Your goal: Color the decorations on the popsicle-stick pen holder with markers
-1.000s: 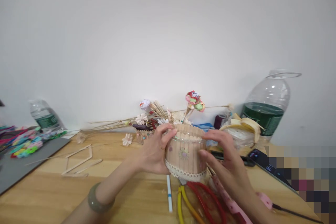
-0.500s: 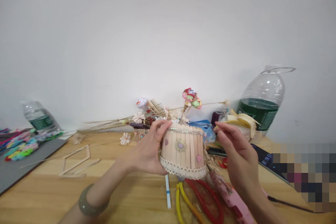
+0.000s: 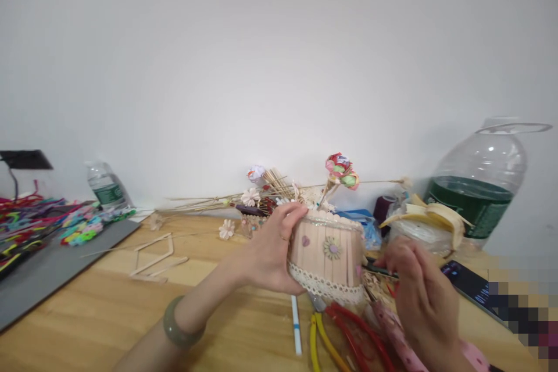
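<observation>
My left hand (image 3: pixel 272 247) is wrapped round the side of a small pot of pale wooden craft sticks (image 3: pixel 320 253), thumb underneath and fingers at the rim. White lace runs along its bottom, a beaded strip along its top, and a flower and hearts decorate its side. The pot leans slightly. Crumpled-paper flowers (image 3: pixel 342 170) rise behind its rim. To the right, my right hand (image 3: pixel 421 285) has curled fingers, close to a dark tool (image 3: pixel 383 266); anything inside them is hidden. Below the pot lie yellow-handled pliers (image 3: pixel 325 343) and red-handled scissors (image 3: pixel 357 337).
A pink glue gun (image 3: pixel 392 325) lies under my right forearm. A banana peel (image 3: pixel 436 218), a large water bottle (image 3: pixel 475 186) and a phone (image 3: pixel 468 288) stand or lie at right. Left are loose craft sticks (image 3: pixel 152 261) and a grey board (image 3: pixel 74 279); a white pen (image 3: pixel 296 325) lies in front.
The view has swung left, so things appear further right. My right hand has lowered and its fingers have curled in. My left hand keeps its hold on the pot, which tilts more.
</observation>
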The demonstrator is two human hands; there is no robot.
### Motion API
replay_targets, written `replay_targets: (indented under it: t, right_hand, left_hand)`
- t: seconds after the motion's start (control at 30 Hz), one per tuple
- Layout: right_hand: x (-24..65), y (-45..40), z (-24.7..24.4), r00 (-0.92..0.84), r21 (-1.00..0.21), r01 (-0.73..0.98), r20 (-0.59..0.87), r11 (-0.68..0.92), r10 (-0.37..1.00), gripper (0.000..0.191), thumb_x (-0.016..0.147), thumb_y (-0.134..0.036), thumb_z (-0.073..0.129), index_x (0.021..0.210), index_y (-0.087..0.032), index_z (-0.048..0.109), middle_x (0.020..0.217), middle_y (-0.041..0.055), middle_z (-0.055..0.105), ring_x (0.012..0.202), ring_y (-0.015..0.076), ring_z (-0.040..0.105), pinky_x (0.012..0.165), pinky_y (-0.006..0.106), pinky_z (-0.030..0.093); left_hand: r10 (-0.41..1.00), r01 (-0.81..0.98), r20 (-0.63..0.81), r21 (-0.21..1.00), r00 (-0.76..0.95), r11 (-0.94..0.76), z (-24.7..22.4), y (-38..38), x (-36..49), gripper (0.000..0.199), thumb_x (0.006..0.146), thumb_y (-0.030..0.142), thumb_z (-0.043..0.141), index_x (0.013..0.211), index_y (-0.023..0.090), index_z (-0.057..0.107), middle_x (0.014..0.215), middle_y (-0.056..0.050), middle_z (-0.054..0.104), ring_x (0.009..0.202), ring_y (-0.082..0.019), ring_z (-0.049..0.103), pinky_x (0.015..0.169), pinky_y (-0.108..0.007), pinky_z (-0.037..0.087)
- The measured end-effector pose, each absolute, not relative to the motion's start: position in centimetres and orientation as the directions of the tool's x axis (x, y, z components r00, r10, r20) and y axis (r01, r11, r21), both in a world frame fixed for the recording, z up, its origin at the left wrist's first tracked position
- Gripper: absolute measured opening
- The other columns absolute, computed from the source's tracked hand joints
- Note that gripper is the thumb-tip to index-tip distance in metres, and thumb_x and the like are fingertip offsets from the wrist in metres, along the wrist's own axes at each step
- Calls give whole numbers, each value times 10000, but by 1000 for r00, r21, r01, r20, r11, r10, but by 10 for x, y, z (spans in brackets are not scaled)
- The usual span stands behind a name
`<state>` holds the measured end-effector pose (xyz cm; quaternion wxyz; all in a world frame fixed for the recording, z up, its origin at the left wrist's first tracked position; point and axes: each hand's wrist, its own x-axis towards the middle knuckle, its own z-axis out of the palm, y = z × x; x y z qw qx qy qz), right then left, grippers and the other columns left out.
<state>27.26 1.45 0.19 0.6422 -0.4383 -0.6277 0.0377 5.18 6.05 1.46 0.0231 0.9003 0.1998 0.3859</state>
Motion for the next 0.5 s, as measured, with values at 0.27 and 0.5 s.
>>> replay_targets:
  t: [0.27, 0.5]
  right_hand:
    - [273, 15, 3, -54, -263, 697, 909, 667, 414, 84, 837, -185, 537, 881, -243, 578, 783, 25, 628, 655, 166, 597, 596, 286, 470]
    - [278, 20, -1, -221, -24, 768, 928, 640, 299, 188, 820, -136, 566, 984, -225, 592, 837, 52, 680, 735, 181, 642, 691, 309, 503]
  left_hand:
    - [325, 308, 723, 162, 610, -938, 14, 61, 53, 1119, 488, 379, 740, 1363, 258, 54, 1275, -143, 263, 1226, -365, 302, 998, -559, 306]
    - [329, 304, 712, 169, 620, -938, 12, 62, 54, 1103, 482, 355, 741, 1356, 271, 73, 1264, -132, 255, 1222, -361, 294, 988, -540, 318]
